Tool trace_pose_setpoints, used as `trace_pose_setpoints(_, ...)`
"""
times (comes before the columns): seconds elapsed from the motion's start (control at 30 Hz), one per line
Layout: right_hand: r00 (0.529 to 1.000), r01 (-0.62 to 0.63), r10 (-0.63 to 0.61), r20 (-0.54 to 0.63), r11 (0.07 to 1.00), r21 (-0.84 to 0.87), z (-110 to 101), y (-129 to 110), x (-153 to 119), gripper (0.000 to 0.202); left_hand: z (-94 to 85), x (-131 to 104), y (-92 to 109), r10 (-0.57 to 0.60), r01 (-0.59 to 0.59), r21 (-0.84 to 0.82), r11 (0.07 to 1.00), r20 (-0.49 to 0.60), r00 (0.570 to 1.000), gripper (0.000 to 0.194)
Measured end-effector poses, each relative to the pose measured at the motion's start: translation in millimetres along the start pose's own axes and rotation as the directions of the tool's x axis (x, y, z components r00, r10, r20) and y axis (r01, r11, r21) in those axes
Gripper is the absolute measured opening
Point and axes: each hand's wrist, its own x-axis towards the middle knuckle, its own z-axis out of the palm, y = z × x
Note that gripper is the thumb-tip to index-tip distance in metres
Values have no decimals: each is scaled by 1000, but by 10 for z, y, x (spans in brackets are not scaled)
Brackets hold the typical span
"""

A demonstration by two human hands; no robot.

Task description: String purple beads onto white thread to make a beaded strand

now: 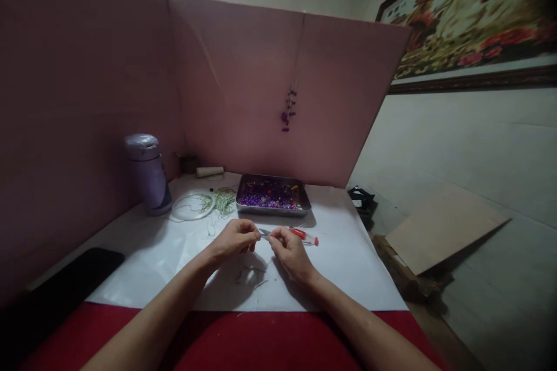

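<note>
Red cloth (pixel 261 342) lies nearest, with a white sheet (pixel 348 281) beyond it. Over the sheet, the left hand (pixel 237 237) and right hand (pixel 290 250) are pinched closed, near each other — fine fingertip work that calls for steadiness. Between them shows a grey tip (pixel 264 232) — which hand, if either, holds it, I cannot tell. Just past the right hand sits a red tool (pixel 298 233); the bead tray (pixel 273 212) lies farther back.

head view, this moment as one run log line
left hand: fingertips pinched | right hand: fingertips pinched | small grey pointed piece: between hands | rectangular grey metal tray, purple beads inside: beyond hands | slim red object: beside right hand
</note>
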Motion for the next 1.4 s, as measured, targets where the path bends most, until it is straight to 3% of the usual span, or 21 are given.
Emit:
trace_pose_setpoints(0.23, 999, 23, -22, 35, 999, -33, 0, 28, -18, 13, 0, 24, -51, 15, -18, -49, 999, -72, 997, 17)
trace_pose_setpoints(0.37, 1000, 10, -9, 8, 999, -48, 3, 17, -34, 13, -39, 23, -8, 84, -119, -123, 985, -253, 964, 18)
trace_pose_setpoints(0.43, 1000, 8, -9, -6, 996, -88, 9, 8, -44, 13, -24, 15, 4, 126, -159, -96, 983, -284, 951, 19)
trace_pose_setpoints(0.57, 999, 44, -46, -4, 976, -213, 21, -6, -66, 13, 102, -9, -60, 263, -241, 136, 961, -176, 949, 18)
trace_pose_setpoints(0.7, 999, 46, -48, -6, 974, -221, 24, -6, -71, 17, 210, -25, -168, 425, -379, 402, 834, -28, 905, 23)
trace_pose_setpoints(0.83, 999, 46, -50, -16, 982, -183, 18, -25, -72, 17, 192, -22, -198, 342, -278, 561, 780, -11, 940, 19)
trace_pose_setpoints(0.97, 996, 80, -84, -10, 979, -185, 13, -41, -82, 16, 150, -14, -168, 281, -195, 583, 789, -59, 958, 16)
trace_pose_setpoints(1.2, 995, 98, -100, -4, 980, -174, 12, -32, -80, 13, 151, -31, -135, 247, -144, 609, 780, -88, 965, 16)
trace_pose_setpoints(1.4, 997, 67, -75, -34, 979, -191, 4, -32, -76, 15, 127, -3, -153, 276, -168, 576, 800, -105, 955, 17)
